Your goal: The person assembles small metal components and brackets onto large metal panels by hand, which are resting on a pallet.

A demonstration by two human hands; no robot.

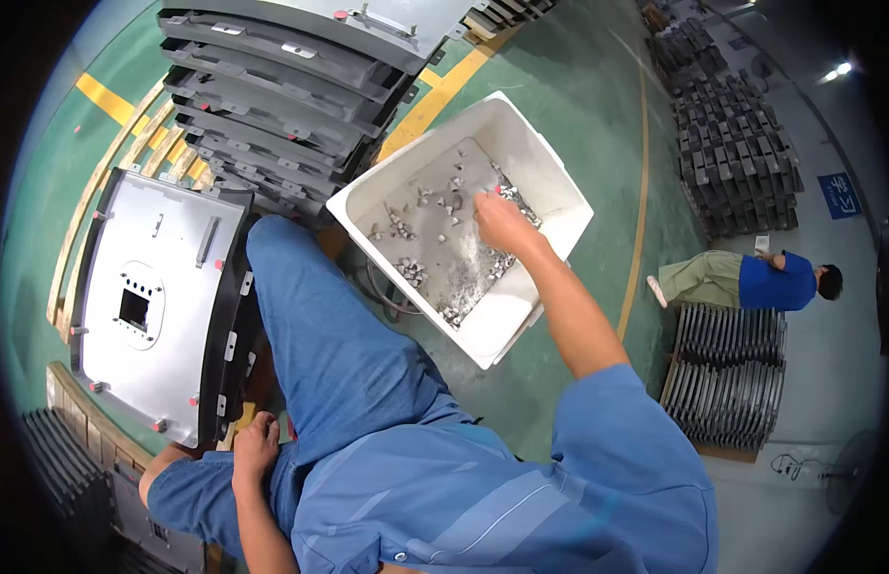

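- Left hand (258, 445) beside the denim-clad leg (320, 354); finger closure unclear.
- White bin (526, 153) ahead, small metal parts (411, 272) inside.
- Right hand (505, 226) past its right edge, fingers bunched; grip unclear.
- Stacked panels (272, 91) bound the left; open green floor (598, 115) beyond, right.

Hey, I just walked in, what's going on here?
Someone has their right hand in a white bin, over small metal pieces scattered across its bottom; whether it grips one is hard to tell. The left hand is down near a silver panel. A stack of panels stands beyond, and another person is off to the right.
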